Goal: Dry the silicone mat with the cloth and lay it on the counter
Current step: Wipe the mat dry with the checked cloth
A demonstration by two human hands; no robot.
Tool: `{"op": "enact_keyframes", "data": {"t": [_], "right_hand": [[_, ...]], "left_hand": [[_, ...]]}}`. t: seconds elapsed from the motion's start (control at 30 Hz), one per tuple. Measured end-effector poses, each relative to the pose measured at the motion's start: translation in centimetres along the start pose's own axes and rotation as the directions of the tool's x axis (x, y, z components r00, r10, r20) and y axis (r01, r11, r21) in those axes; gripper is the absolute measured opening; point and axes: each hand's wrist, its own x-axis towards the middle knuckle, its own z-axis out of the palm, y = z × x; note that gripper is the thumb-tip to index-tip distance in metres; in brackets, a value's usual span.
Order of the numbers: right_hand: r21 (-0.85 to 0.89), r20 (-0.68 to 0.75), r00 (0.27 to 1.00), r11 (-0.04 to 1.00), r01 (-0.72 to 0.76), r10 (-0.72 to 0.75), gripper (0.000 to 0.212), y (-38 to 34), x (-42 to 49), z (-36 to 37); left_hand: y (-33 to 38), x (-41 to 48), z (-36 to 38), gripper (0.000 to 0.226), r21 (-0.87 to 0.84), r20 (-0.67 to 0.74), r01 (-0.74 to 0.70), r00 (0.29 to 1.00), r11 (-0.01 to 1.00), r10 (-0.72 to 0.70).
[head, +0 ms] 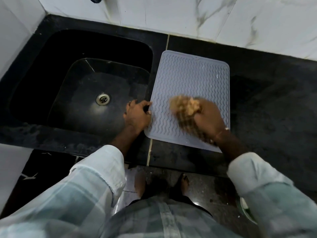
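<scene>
A grey silicone mat (pixel 190 78) with a wavy ribbed pattern lies flat on the black counter (pixel 267 93), just right of the sink. My left hand (pixel 137 114) presses on the mat's left edge near its front corner, fingers curled over the rim. My right hand (pixel 209 117) grips a tan, bunched cloth (pixel 185 107) and holds it against the mat's lower middle. The cloth is blurred by motion. The mat's front right corner is hidden under my right wrist.
A black sink (pixel 51 79) with a metal drain (pixel 103 99) fills the left. White marble-look tiles (pixel 188 18) form the back wall. The counter's front edge runs just below the mat, with my feet on the floor beneath.
</scene>
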Motion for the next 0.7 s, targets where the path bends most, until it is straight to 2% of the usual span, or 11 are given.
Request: {"op": "enact_keyframes", "data": {"t": [0.03,0.07,0.17,0.27,0.4,0.43,0.47,0.5,0.57,0.6,0.7], "right_hand": [[-0.037,-0.143,0.99,0.999,-0.006,0.0,0.014,-0.6,1.1,0.1],[-0.06,-0.139,0.989,0.997,0.046,-0.054,0.017,-1.2,2.2,1.1],[0.005,0.228,0.94,0.966,0.26,-0.254,0.027,-3.9,1.3,6.1],[-0.189,0.299,0.929,0.941,0.281,-0.218,0.037,-3.3,-2.4,7.4],[-0.099,0.553,0.827,0.978,0.186,-0.101,0.026,-0.3,-5.9,3.1],[-0.078,0.545,0.837,0.991,0.105,-0.046,0.02,0.5,-5.6,1.3],[-0.054,0.451,0.893,0.998,0.024,0.003,0.018,1.3,-4.6,-0.5],[-0.034,0.265,0.964,0.999,-0.029,0.037,0.017,1.8,-3.4,-2.0],[-0.029,-0.061,0.998,0.999,-0.026,0.024,0.014,1.8,-1.2,-3.2],[-0.044,-0.113,0.993,0.999,0.016,-0.021,0.015,1.2,-0.3,-2.5],[-0.263,0.152,0.98,0.951,0.164,-0.127,0.025,-0.6,0.0,3.1]], "left_hand": [[-0.1,0.2,-0.1,0.041,-0.033,0.011,0.002,1.0,0.999,-0.002],[-0.1,0.4,-0.2,0.04,-0.067,0.018,0.008,1.0,0.998,-0.007],[-0.2,0.4,-0.3,0.039,-0.085,-0.019,0.02,1.0,0.996,-0.022],[0.2,-0.2,0.2,0.043,-0.039,-0.061,0.011,0.998,0.999,-0.013],[0.9,-0.7,0.7,0.042,0.052,-0.101,0.006,0.995,0.999,0.0],[1.1,-0.9,0.8,0.046,0.072,-0.121,-0.016,0.992,0.997,0.025],[1.3,-1.2,0.8,0.05,0.071,-0.15,-0.063,0.986,0.996,0.073],[1.7,-1.4,0.9,0.052,0.023,-0.183,-0.131,0.974,0.991,0.133],[3.0,-1.7,1.4,0.049,-0.135,-0.25,-0.286,0.936,0.949,0.247],[3.8,-1.7,1.9,0.045,-0.209,-0.272,-0.348,0.918,0.914,0.287],[5.6,-1.4,3.4,0.041,-0.352,-0.232,-0.32,0.94,0.88,0.249]]}}
